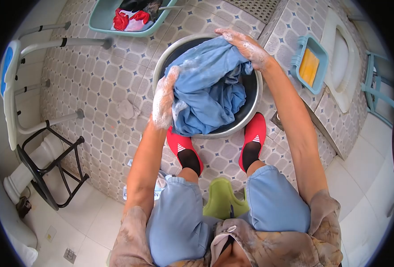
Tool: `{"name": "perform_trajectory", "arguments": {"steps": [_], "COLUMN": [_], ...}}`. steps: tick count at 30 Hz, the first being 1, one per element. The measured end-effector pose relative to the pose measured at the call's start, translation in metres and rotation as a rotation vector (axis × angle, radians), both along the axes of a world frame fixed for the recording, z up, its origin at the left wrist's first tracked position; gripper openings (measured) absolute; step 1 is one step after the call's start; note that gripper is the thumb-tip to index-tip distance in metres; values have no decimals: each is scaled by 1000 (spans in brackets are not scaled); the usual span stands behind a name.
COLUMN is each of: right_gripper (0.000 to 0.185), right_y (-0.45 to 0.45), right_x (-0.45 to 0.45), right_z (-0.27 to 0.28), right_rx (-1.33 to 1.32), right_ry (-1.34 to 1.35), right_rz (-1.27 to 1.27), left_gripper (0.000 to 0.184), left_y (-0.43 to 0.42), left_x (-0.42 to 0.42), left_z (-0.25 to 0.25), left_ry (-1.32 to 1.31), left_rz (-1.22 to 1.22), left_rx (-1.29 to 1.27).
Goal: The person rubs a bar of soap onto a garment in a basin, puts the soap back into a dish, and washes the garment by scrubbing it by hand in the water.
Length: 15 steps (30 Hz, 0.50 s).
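A wet blue garment (206,89) lies bunched in and over a round metal basin (255,107) between my feet. On the basin's left side, my left hand (163,100) is closed on the garment's edge, covered in white suds. At the far right rim, my right hand (246,48) grips the upper part of the cloth, with foam on its back and fingers. Suds also cling to the cloth near my left fingers. The dark inside of the basin shows beside the garment; its bottom is mostly hidden.
A teal tub (102,13) with red, white and black clothes stands at the far left. On the raised ledge at right, a blue soap tray (324,58) holds a yellow bar (309,66) beside a squat toilet (346,80). A shower chair (10,89) and black-framed stool (38,178) stand left.
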State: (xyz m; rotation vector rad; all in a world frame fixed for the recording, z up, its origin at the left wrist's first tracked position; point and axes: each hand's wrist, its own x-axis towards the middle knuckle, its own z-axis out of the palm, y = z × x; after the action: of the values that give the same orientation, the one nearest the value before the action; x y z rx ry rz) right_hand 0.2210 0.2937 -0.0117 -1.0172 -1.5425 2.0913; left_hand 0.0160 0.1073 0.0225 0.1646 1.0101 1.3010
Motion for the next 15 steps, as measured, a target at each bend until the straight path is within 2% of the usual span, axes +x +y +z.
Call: {"name": "perform_trajectory", "arguments": {"steps": [2, 4, 6, 7, 8, 10, 11, 13, 14, 15], "right_gripper": [50, 55, 58, 51, 51, 38, 31, 28, 26, 20], "right_y": [-10, -22, -27, -25, -25, -24, -24, -32, -36, -43], "right_x": [-1, 5, 9, 7, 7, 7, 6, -1, -6, -7], "right_z": [8, 20, 25, 29, 30, 30, 22, 29, 34, 12], "right_rx": [-95, -28, 451, 345, 343, 191, 393, 370, 343, 448], "right_ry": [-35, -69, -127, -225, -225, -317, -246, -320, -395, -262], "right_rz": [57, 143, 390, 474, 475, 379, 313, 219, 124, 57], "left_gripper": [42, 42, 41, 41, 41, 40, 39, 38, 36, 36], "left_y": [2, 3, 5, 5, 3, -2, -5, -6, -2, 2], "left_x": [-1, -5, -7, -9, -12, -19, -22, -22, -15, -9], "left_z": [5, 5, 11, 8, 2, -10, -16, -17, -9, -4], "left_ry": [-169, -208, -310, -309, -282, -256, -336, -416, -313, -210], "left_rz": [78, 111, 161, 162, 125, 87, 65, 44, 90, 137], "left_rx": [-70, -78, -53, -54, -70, -84, -36, 15, -36, -86]}}
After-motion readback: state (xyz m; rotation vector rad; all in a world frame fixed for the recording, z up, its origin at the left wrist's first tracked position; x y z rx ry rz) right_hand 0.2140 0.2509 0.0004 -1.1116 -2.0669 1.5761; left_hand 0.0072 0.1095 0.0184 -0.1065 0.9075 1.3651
